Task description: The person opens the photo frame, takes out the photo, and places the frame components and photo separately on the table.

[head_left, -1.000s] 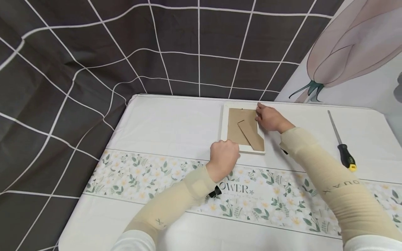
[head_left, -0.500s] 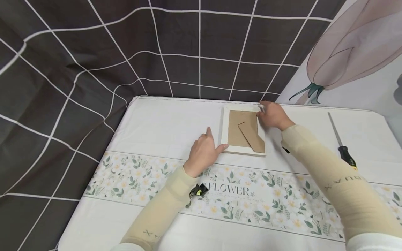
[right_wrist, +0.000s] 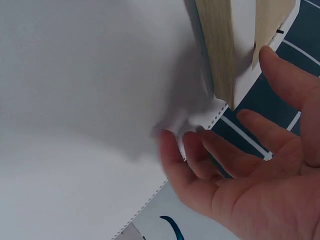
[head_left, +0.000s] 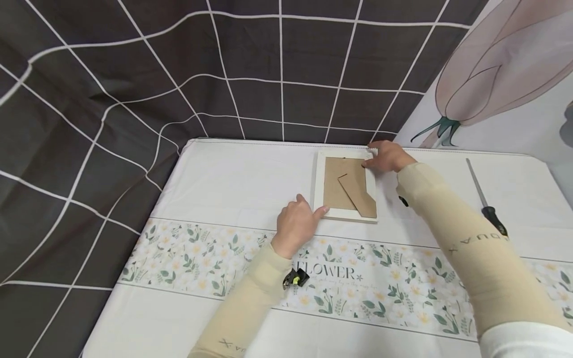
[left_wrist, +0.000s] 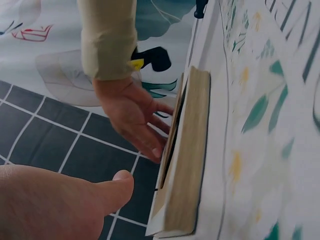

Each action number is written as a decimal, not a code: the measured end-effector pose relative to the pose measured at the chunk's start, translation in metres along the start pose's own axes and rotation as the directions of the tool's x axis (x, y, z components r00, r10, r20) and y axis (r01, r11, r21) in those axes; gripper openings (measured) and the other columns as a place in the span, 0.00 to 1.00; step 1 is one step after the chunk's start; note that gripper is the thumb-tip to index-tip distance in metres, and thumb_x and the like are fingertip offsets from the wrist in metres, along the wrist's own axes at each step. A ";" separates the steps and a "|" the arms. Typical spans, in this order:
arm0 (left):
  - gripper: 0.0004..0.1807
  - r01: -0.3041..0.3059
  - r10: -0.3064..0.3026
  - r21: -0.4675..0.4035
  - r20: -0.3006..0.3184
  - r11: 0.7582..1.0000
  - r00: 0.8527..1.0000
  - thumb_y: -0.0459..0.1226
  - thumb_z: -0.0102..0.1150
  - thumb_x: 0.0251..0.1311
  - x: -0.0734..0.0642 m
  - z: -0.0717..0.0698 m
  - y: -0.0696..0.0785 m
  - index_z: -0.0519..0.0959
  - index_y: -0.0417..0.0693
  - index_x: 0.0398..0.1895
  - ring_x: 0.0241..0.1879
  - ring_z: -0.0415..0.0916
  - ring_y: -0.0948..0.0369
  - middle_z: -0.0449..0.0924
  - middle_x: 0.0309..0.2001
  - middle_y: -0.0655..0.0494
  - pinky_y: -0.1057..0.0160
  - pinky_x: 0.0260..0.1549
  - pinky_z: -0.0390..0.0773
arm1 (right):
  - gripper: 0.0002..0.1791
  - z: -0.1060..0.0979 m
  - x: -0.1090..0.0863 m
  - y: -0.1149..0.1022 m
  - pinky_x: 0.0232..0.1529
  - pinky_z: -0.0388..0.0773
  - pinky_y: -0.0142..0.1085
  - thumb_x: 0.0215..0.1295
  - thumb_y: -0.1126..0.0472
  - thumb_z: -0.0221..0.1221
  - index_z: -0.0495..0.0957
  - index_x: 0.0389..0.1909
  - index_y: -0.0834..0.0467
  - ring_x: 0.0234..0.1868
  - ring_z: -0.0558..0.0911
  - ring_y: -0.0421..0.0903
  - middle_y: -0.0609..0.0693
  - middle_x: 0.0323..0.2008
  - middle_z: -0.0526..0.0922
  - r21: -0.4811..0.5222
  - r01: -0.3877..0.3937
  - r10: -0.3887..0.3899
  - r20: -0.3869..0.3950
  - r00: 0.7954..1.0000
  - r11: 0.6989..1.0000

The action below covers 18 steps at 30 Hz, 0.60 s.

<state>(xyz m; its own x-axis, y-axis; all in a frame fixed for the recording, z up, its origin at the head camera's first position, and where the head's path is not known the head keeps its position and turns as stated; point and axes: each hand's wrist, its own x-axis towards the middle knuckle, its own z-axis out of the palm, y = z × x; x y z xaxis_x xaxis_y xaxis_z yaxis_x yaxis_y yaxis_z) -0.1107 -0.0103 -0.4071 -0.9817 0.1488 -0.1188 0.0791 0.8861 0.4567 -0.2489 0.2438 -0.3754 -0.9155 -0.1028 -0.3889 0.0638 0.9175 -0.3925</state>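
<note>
A white picture frame lies back up near the table's far edge, its brown backing board and slanted stand leg showing. My left hand is at the near left corner, thumb stretched toward the rim and fingers outside it. In the left wrist view the left thumb stands apart from the frame's side. At the far right corner is my right hand, thumb over the rim. The right wrist view shows the right fingers spread and loosely bent beside the wooden edge, gripping nothing.
To the right lies a tool with a long tapered grey shaft and a black handle. A flowered band crosses the white tablecloth. Behind the table hangs a dark curtain with white grid lines.
My left hand has opened from a curled position at the frame's near edge and shifted left to its corner. The right hand stays at the far right corner. The frame barely moves.
</note>
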 end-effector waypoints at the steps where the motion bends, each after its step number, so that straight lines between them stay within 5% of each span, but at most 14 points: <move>1: 0.44 -0.010 0.011 0.005 -0.008 1.000 1.000 0.60 0.53 0.69 0.000 0.002 0.001 0.73 0.22 0.58 0.27 0.84 0.47 0.84 0.31 0.34 0.54 0.24 0.83 | 0.40 0.000 0.001 0.000 0.60 0.70 0.56 0.69 0.55 0.61 0.58 0.73 0.71 0.56 0.70 0.62 0.74 0.70 0.60 -0.007 0.002 -0.002 0.003 1.000 1.000; 4: 0.36 -0.034 0.035 0.019 -0.042 0.999 0.999 0.60 0.56 0.67 0.000 0.008 0.005 0.82 0.30 0.38 0.19 0.79 0.53 0.81 0.23 0.42 0.59 0.16 0.78 | 0.38 -0.002 0.003 -0.004 0.58 0.71 0.54 0.69 0.54 0.62 0.61 0.72 0.70 0.52 0.71 0.60 0.74 0.65 0.68 -0.037 0.021 -0.021 0.002 1.000 0.999; 7: 0.31 -0.035 0.037 0.033 -0.070 0.999 0.997 0.60 0.59 0.65 0.001 0.012 0.007 0.80 0.38 0.24 0.15 0.73 0.58 0.76 0.18 0.48 0.61 0.12 0.71 | 0.36 -0.002 0.005 -0.008 0.61 0.71 0.54 0.69 0.54 0.62 0.65 0.70 0.69 0.55 0.72 0.60 0.73 0.64 0.70 -0.048 0.024 -0.024 0.009 1.000 0.999; 13: 0.28 -0.045 0.046 0.012 -0.089 0.999 0.995 0.57 0.66 0.61 0.003 0.019 0.009 0.80 0.39 0.25 0.14 0.72 0.59 0.77 0.18 0.49 0.63 0.10 0.69 | 0.30 -0.001 0.007 -0.010 0.68 0.64 0.56 0.68 0.57 0.62 0.70 0.65 0.69 0.68 0.67 0.65 0.72 0.69 0.64 -0.052 0.017 -0.016 0.013 1.000 0.998; 18: 0.28 -0.051 0.047 -0.038 -0.099 0.998 0.994 0.55 0.63 0.64 0.008 0.022 0.008 0.81 0.34 0.33 0.13 0.72 0.61 0.77 0.18 0.48 0.65 0.10 0.69 | 0.27 0.003 0.008 -0.011 0.63 0.69 0.55 0.69 0.60 0.60 0.71 0.63 0.71 0.59 0.71 0.63 0.72 0.65 0.68 -0.047 0.008 -0.009 -0.009 1.000 0.999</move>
<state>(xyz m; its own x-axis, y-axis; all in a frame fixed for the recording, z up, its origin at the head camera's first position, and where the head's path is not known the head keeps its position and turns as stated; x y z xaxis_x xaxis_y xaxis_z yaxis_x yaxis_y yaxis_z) -0.1139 0.0070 -0.4235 -0.9892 0.1463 -0.0087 0.1228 0.8602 0.4950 -0.2561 0.2322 -0.3769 -0.9197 -0.1070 -0.3778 0.0375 0.9339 -0.3557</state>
